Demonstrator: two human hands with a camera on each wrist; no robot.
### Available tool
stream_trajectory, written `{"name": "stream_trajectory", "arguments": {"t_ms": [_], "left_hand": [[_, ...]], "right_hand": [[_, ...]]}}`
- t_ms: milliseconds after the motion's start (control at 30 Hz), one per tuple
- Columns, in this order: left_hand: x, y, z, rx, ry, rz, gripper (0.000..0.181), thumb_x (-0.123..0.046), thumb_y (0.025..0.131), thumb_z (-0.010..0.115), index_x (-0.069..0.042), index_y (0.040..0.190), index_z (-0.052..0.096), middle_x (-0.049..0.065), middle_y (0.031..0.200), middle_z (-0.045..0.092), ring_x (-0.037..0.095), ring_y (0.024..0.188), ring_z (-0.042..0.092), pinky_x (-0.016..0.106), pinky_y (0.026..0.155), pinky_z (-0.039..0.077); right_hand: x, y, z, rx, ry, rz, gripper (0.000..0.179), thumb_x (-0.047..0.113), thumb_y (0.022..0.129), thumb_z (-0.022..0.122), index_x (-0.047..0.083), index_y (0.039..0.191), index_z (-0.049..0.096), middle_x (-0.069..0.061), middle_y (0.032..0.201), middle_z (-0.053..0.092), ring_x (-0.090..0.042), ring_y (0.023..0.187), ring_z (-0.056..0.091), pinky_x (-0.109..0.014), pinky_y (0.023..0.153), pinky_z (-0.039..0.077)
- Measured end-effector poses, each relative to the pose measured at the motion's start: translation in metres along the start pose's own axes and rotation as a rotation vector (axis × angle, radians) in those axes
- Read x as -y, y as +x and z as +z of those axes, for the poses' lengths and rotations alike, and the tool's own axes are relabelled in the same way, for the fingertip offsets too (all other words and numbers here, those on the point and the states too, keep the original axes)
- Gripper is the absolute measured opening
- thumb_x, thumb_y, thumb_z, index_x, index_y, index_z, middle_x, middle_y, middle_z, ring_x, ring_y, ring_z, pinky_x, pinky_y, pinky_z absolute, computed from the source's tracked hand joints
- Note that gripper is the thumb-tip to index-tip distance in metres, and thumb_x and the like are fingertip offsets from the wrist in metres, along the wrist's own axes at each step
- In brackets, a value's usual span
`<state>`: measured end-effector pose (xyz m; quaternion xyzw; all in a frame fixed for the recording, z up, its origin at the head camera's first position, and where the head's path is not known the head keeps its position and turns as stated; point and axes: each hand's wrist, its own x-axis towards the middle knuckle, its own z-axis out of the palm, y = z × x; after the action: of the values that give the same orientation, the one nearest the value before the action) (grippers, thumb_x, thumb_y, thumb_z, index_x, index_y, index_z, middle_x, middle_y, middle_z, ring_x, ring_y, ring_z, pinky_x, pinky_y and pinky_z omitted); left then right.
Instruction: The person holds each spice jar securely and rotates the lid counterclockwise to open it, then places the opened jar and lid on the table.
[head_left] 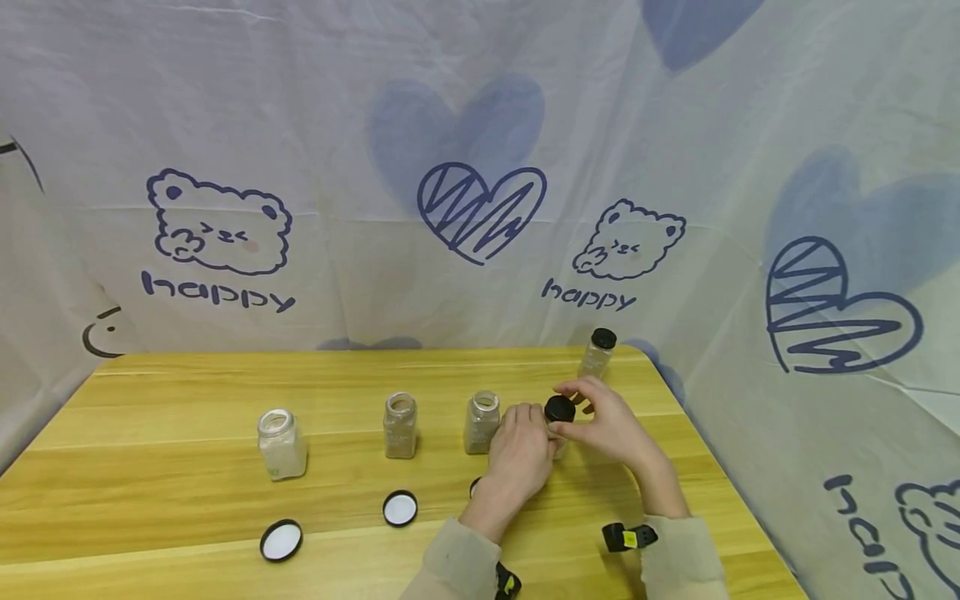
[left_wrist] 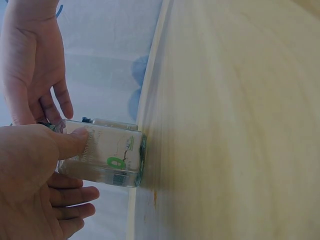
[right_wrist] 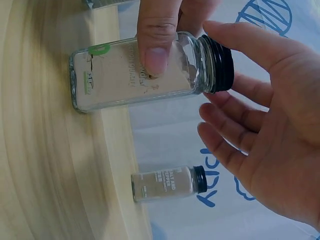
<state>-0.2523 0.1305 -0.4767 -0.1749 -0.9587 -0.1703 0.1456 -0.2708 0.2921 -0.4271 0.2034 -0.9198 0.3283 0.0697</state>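
My left hand (head_left: pixel 521 450) grips a square glass spice jar (right_wrist: pixel 132 75) filled with pale powder, its thumb flat on the label. The jar stands upright on the table with a black lid (right_wrist: pixel 220 62) on top. Around that lid the thumb and fingers of my right hand (head_left: pixel 611 421) are curved, the thumb at its rim in the right wrist view. Left of the hands, three lidless jars stand in a spread row: one jar (head_left: pixel 482 423) close by, a second jar (head_left: pixel 401 427) and a third jar (head_left: pixel 282 446) farther left.
Behind the right hand stands another black-capped jar (head_left: pixel 597 354). Loose lids lie white side up in front of the row: one lid (head_left: pixel 281 541), another lid (head_left: pixel 400 508), and a third lid (head_left: pixel 474 487) partly hidden by the left wrist. A printed cloth (head_left: pixel 337 125) hangs behind the wooden table (head_left: pixel 172 492).
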Motion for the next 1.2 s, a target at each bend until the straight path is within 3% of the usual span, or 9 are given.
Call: {"name": "stream_trajectory", "arguments": {"t_ms": [233,600,867,1000,1200], "left_hand": [[0.0006,-0.0002,-0.0004,0.009,-0.020,-0.004,0.053,-0.042,0.100,0.070,0.001,0.128,0.059,0.013,0.114,0.062,0.025,0.109,0.058,0.034,0.092,0.057],[0.0001,-0.0004,-0.0006,0.011,-0.004,0.000,0.054,-0.042,0.099,0.071,0.002,0.130,0.059,0.012,0.115,0.062,0.025,0.109,0.058,0.033,0.091,0.057],[0.0000,0.0000,-0.0013,0.033,-0.006,-0.003,0.056,-0.040,0.099,0.072,0.002,0.134,0.058,0.013,0.120,0.062,0.026,0.113,0.058,0.033,0.093,0.057],[-0.0001,0.0004,-0.0011,0.036,-0.011,-0.004,0.056,-0.041,0.099,0.071,0.002,0.134,0.058,0.013,0.120,0.062,0.026,0.114,0.058,0.034,0.094,0.057],[-0.0004,0.0006,-0.0012,0.041,-0.017,-0.007,0.053,-0.041,0.100,0.070,0.001,0.131,0.059,0.013,0.118,0.062,0.025,0.113,0.058,0.034,0.093,0.057]], "right_hand": [[-0.0012,0.0006,0.0017,-0.011,-0.022,0.006,0.044,0.015,0.085,0.087,0.000,0.123,0.070,-0.008,0.114,0.066,-0.027,0.102,0.059,-0.052,0.089,0.056],[-0.0008,-0.0005,0.0001,-0.007,-0.041,-0.052,0.042,0.008,0.085,0.083,0.006,0.126,0.071,-0.008,0.119,0.067,-0.027,0.103,0.061,-0.047,0.086,0.056],[0.0008,-0.0010,-0.0011,-0.002,-0.015,-0.078,0.042,0.003,0.086,0.081,0.007,0.126,0.071,-0.008,0.121,0.068,-0.029,0.106,0.062,-0.055,0.087,0.056],[0.0002,-0.0012,-0.0014,-0.005,-0.024,-0.089,0.042,0.003,0.087,0.081,0.009,0.127,0.071,-0.007,0.123,0.068,-0.027,0.106,0.062,-0.048,0.086,0.055],[-0.0017,-0.0010,-0.0017,-0.010,-0.010,-0.091,0.043,0.004,0.087,0.081,0.011,0.128,0.071,-0.006,0.126,0.067,-0.026,0.107,0.061,-0.048,0.087,0.055]]}}
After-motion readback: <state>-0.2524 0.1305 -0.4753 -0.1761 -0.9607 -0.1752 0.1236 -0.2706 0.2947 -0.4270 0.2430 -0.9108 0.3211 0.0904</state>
